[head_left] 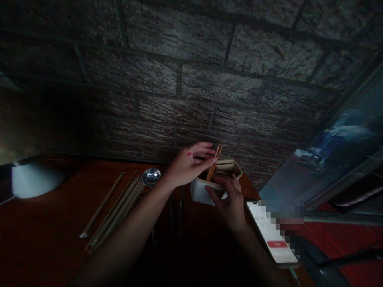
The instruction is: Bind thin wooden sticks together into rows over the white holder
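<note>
My left hand (196, 161) is closed on a pair of orange-brown chopsticks (214, 163), which stand slightly tilted with their lower ends inside a utensil holder (199, 190). This holder is a white box with a beige rim and a divider inside. At its front right edge, my right hand (230, 199) grips the rim, thumb on the outside and fingertips over the edge. What lies deeper in the holder is mostly hidden by my hands and shadow.
Several long, thin chopsticks (119, 213) lie left of my forearm, near a shiny metal ladle (151, 176). Dark utensils (181, 211) lie between my arms. A white lamp base (36, 180) stands far left. A lit phone (272, 235) lies at right. A brick wall (206, 79) rises behind.
</note>
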`<act>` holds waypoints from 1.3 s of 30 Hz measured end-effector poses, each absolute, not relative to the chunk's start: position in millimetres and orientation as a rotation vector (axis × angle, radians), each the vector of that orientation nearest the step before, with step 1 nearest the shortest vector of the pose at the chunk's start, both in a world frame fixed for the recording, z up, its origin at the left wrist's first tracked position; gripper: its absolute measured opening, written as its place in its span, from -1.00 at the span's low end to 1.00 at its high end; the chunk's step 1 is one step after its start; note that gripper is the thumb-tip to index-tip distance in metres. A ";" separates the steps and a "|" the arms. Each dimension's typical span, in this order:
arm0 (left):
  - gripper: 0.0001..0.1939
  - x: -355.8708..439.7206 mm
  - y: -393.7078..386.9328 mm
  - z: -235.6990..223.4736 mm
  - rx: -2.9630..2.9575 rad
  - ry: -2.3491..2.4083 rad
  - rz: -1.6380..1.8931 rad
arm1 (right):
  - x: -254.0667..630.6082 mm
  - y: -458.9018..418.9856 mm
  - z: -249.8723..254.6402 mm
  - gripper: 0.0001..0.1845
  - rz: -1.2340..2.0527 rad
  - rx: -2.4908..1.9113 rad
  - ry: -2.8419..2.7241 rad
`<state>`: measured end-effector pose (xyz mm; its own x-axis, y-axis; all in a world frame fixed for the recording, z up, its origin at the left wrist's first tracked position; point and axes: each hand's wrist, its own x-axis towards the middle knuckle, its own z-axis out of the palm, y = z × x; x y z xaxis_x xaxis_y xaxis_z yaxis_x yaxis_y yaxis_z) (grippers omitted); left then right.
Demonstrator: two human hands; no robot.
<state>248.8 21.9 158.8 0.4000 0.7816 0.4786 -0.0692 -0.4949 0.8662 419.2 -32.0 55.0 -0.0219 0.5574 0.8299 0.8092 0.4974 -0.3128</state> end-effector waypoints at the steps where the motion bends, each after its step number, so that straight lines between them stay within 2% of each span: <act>1: -0.53 249.3 20.8 158.9 1.773 0.603 1.201 | 419.2 -32.0 55.1 -0.69 -0.299 -1.172 -1.703; 11: -0.74 254.1 17.5 157.0 1.861 0.602 1.216 | 419.4 -31.8 54.7 -0.71 -0.283 -1.164 -1.708; 39: -0.83 256.7 18.4 152.9 1.886 0.631 1.226 | 418.0 -33.3 57.6 -0.73 -0.280 -1.171 -1.696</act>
